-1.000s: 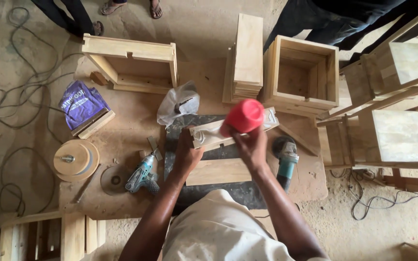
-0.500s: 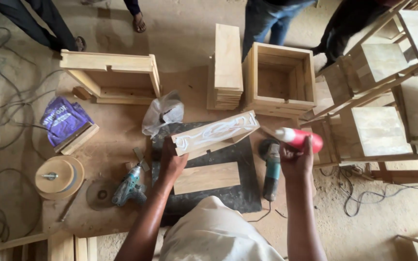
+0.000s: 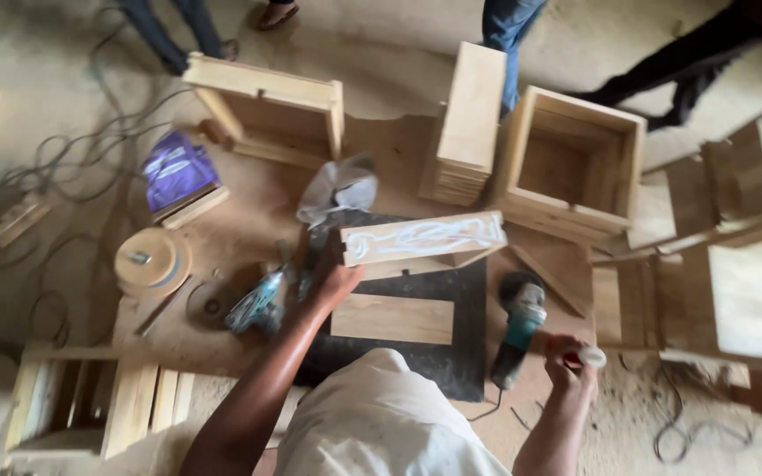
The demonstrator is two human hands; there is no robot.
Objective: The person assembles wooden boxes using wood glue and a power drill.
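My left hand [image 3: 335, 278] grips the left end of a wooden board [image 3: 423, 240] whose top face carries a squiggle of white glue. The board is held tilted above a dark mat [image 3: 451, 295], on which a second plain board [image 3: 392, 318] lies flat. My right hand [image 3: 569, 366] is low at the right edge of the work surface, closed around a red glue bottle [image 3: 575, 354] with a white tip. A teal angle grinder [image 3: 519, 322] lies just left of that hand.
A teal power tool [image 3: 256, 301], a plastic bag [image 3: 339, 188], a purple packet [image 3: 175, 171] and a round wooden disc [image 3: 150, 259] lie to the left. Open wooden boxes [image 3: 575, 167] [image 3: 266, 106] and stacked boards [image 3: 467, 123] stand behind. Other people's legs [image 3: 504, 22] are beyond; cables [image 3: 55, 159] cross the floor.
My right hand has carried the red glue bottle from over the board down and to the right edge of the surface. My left hand still holds the glued board.
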